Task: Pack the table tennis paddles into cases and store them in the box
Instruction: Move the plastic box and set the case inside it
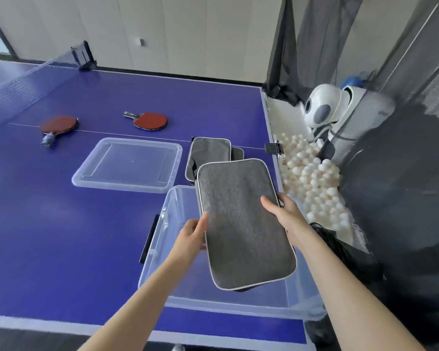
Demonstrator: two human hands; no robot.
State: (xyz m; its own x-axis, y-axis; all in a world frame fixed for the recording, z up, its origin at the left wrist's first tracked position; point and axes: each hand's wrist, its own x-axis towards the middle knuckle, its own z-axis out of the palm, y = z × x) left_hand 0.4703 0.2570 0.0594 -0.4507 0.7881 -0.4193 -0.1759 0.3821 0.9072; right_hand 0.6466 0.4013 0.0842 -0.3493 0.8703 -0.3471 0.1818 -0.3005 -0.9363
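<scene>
Behind box (154, 259): lid (127, 164), cases (209, 151), left paddle (58, 124), right paddle (151, 120).

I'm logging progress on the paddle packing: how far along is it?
Done: the lid is off the box. In hand: left hand and right hand hold a grey case over the box; its contents are hidden. Left: two red paddles lie uncased on the table, spare cases beside the lid.

- The left hand (192, 236) is bare, with slim fingers and a narrow wrist.
- The left forearm (142, 295) is bare along all its visible length, smooth and slender, and looks wider toward the bottom of the view.
- The right hand (285, 214) is bare too, its thumb in plain sight.
- The right forearm (340, 274) is likewise bare and smooth, and the wide-angle lens stretches it long.
</scene>
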